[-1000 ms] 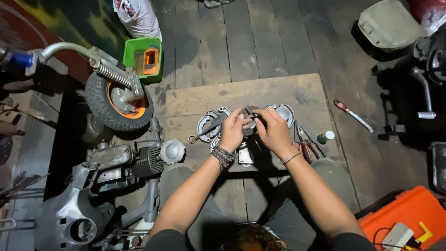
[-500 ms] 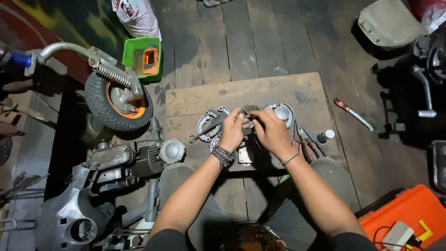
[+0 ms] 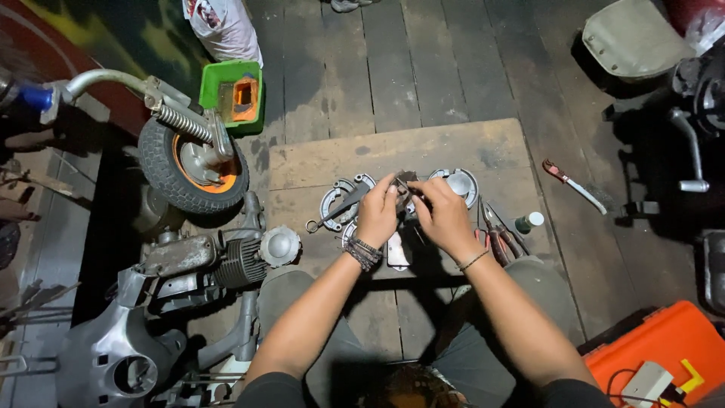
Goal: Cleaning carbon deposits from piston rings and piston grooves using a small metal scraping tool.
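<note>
On the wooden floor of a dim workshop, the biggest things lie to the left: a small scooter wheel with an orange hub on its sprung fork, and just near of it a grey finned engine block beside a grey plastic body panel. An orange tool case sits at the near right corner and a green plastic bin lies far left. In the middle a pale wooden board serves as the bench, and on it lie a round brake plate to the left of the hands, a round metal part with a dome centre to the right, red-handled pliers and a small white-capped bottle. The left hand and right hand are closed together over the middle of the board, fingertips pinching a small dark metal part between them; what it is exactly is too small to tell. Against the two earlier views the hands have drawn a little closer to each other and the part has sunk slightly toward the board, while everything else on the board and floor lies as it did. That suggests fine fitting work on the small piece, held in place, not a reach for another tool.
</note>
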